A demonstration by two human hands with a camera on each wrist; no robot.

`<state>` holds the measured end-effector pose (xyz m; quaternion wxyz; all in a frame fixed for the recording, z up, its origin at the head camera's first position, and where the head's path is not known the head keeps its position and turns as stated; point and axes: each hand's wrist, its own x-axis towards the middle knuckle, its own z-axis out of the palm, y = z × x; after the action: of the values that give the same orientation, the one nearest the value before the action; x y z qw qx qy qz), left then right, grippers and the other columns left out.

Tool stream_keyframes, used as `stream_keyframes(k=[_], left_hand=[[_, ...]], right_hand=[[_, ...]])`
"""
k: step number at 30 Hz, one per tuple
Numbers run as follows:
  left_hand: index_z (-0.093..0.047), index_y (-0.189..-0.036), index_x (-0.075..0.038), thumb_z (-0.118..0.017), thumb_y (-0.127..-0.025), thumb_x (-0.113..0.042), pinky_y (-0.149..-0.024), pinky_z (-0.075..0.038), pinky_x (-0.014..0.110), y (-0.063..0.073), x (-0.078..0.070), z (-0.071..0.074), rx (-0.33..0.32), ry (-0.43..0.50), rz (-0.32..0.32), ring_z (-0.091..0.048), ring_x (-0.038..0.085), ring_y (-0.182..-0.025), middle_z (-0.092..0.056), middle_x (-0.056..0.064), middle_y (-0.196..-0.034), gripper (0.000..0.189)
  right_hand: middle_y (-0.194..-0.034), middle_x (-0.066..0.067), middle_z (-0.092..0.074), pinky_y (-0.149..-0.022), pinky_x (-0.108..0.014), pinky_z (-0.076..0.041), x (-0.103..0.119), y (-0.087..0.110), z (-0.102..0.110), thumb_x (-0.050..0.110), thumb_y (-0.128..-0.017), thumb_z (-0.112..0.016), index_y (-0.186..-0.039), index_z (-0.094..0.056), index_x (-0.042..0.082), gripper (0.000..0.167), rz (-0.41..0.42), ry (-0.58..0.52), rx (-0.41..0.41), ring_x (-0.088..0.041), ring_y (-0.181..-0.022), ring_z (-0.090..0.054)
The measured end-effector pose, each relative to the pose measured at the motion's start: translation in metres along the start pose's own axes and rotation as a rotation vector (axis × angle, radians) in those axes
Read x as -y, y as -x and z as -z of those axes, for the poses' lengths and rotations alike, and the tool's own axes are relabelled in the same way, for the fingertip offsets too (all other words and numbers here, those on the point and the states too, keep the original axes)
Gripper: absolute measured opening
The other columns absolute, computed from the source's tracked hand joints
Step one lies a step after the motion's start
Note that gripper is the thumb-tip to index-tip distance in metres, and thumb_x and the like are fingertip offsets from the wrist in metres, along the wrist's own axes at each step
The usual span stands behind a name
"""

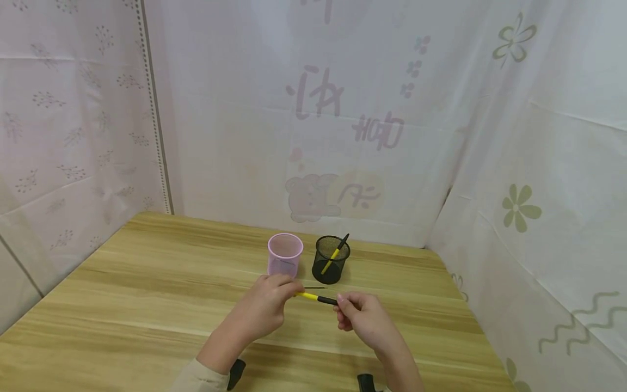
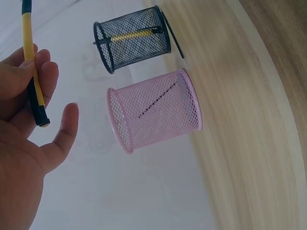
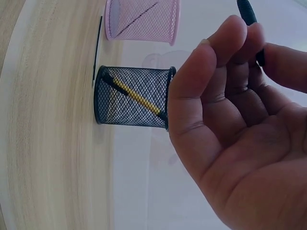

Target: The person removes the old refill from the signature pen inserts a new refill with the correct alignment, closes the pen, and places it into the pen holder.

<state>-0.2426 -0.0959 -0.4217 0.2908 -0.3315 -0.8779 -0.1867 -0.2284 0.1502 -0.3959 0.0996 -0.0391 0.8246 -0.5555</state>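
Above the table, a yellow-and-black pen (image 1: 309, 295) is held between both hands. My left hand (image 1: 266, 306) pinches it near one end, thumb and fingers on the yellow part; a black end piece shows below them in the left wrist view. My right hand (image 1: 369, 322) pinches the opposite black end (image 3: 247, 10). Just beyond the hands stands a pink mesh cup (image 2: 153, 112), with a thin dark stick (image 2: 157, 101) slanting inside it. To its right is a black mesh cup (image 3: 134, 108), where a second yellow-and-black pen (image 1: 335, 254) leans.
Another thin dark stick (image 1: 315, 287) lies on the wooden table (image 1: 147, 294) in front of the black cup. Patterned white cloth (image 1: 230, 109) hangs behind the table and at both sides. Dark wrist mounts (image 1: 237, 374) show near the bottom edge.
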Motion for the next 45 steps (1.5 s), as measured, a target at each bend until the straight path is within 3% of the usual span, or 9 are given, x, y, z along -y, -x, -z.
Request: stream_keyframes(k=[7, 11, 16, 22, 30, 34, 37, 41, 45], left_hand=[[-0.079, -0.107, -0.018, -0.077, -0.079, 0.01, -0.084, -0.059, 0.039, 0.0, -0.001, -0.001, -0.006, -0.011, -0.007, -0.074, 0.014, -0.098, -0.079, -0.004, -0.106, 0.04], [-0.079, -0.106, -0.017, -0.077, -0.077, 0.012, -0.082, -0.059, 0.038, 0.0, 0.0, -0.002, -0.028, -0.007, -0.026, -0.074, 0.014, -0.097, -0.079, -0.004, -0.104, 0.04], [-0.079, -0.104, -0.016, -0.077, -0.076, 0.012, -0.081, -0.06, 0.039, 0.0, 0.003, -0.003, -0.05, 0.009, -0.036, -0.076, 0.014, -0.096, -0.08, -0.004, -0.103, 0.04], [-0.078, -0.103, -0.018, -0.08, -0.078, 0.009, -0.08, -0.06, 0.039, 0.001, 0.004, -0.002, -0.036, 0.003, -0.022, -0.075, 0.014, -0.093, -0.079, -0.006, -0.102, 0.037], [-0.079, -0.106, -0.02, -0.079, -0.086, 0.0, -0.087, -0.058, 0.043, 0.01, 0.001, -0.01, -0.016, -0.007, 0.012, -0.075, 0.011, -0.098, -0.079, -0.007, -0.105, 0.028], [-0.078, -0.11, -0.019, -0.077, -0.091, -0.003, -0.089, -0.058, 0.044, 0.016, -0.001, -0.017, 0.037, 0.015, 0.034, -0.075, 0.011, -0.098, -0.079, -0.007, -0.106, 0.024], [-0.078, -0.111, -0.018, -0.076, -0.09, 0.0, -0.09, -0.056, 0.043, 0.017, -0.002, -0.021, 0.057, 0.019, 0.036, -0.075, 0.012, -0.1, -0.08, -0.007, -0.108, 0.027], [-0.078, -0.109, -0.018, -0.076, -0.084, 0.006, -0.089, -0.055, 0.041, 0.017, -0.001, -0.022, 0.023, -0.007, 0.025, -0.074, 0.012, -0.099, -0.079, -0.007, -0.107, 0.035], [-0.078, -0.108, -0.018, -0.077, -0.084, 0.004, -0.089, -0.056, 0.042, 0.017, 0.0, -0.021, 0.01, -0.018, 0.028, -0.075, 0.011, -0.099, -0.079, -0.007, -0.106, 0.033]], right_hand=[[-0.076, -0.002, -0.06, -0.075, -0.031, -0.059, 0.0, 0.0, -0.002, 0.024, -0.113, -0.052, -0.095, -0.069, -0.001, 0.035, -0.048, 0.001, -0.027, -0.015, -0.072, -0.063], [-0.078, -0.002, -0.063, -0.073, -0.03, -0.059, 0.0, 0.0, -0.001, 0.026, -0.113, -0.052, -0.099, -0.069, -0.002, 0.036, -0.036, -0.006, -0.022, -0.014, -0.072, -0.064], [-0.088, -0.007, -0.069, -0.074, -0.033, -0.06, 0.0, 0.0, 0.0, 0.024, -0.109, -0.062, -0.111, -0.071, -0.003, 0.029, -0.012, -0.011, -0.024, -0.017, -0.074, -0.065], [-0.089, -0.007, -0.07, -0.076, -0.035, -0.06, -0.001, 0.0, 0.001, 0.025, -0.102, -0.073, -0.106, -0.072, 0.001, 0.024, -0.001, 0.002, -0.008, -0.018, -0.075, -0.066], [-0.079, -0.003, -0.064, -0.073, -0.032, -0.06, -0.008, -0.002, -0.003, 0.027, -0.109, -0.063, -0.096, -0.071, -0.001, 0.032, -0.009, -0.022, -0.001, -0.015, -0.073, -0.063], [-0.076, -0.002, -0.063, -0.071, -0.032, -0.059, -0.014, -0.004, -0.006, 0.028, -0.109, -0.061, -0.09, -0.07, 0.0, 0.035, -0.031, -0.016, -0.024, -0.015, -0.071, -0.062], [-0.075, -0.002, -0.062, -0.069, -0.031, -0.059, -0.016, -0.004, -0.008, 0.028, -0.109, -0.062, -0.091, -0.07, 0.0, 0.034, -0.041, -0.016, -0.05, -0.015, -0.07, -0.063], [-0.077, -0.002, -0.063, -0.068, -0.03, -0.059, -0.016, -0.004, -0.009, 0.029, -0.108, -0.063, -0.093, -0.071, -0.001, 0.035, -0.024, -0.011, -0.061, -0.014, -0.07, -0.063], [-0.075, -0.001, -0.062, -0.072, -0.033, -0.06, -0.014, -0.005, -0.009, 0.03, -0.11, -0.06, -0.089, -0.07, 0.001, 0.038, -0.042, 0.009, -0.055, -0.014, -0.071, -0.063]])
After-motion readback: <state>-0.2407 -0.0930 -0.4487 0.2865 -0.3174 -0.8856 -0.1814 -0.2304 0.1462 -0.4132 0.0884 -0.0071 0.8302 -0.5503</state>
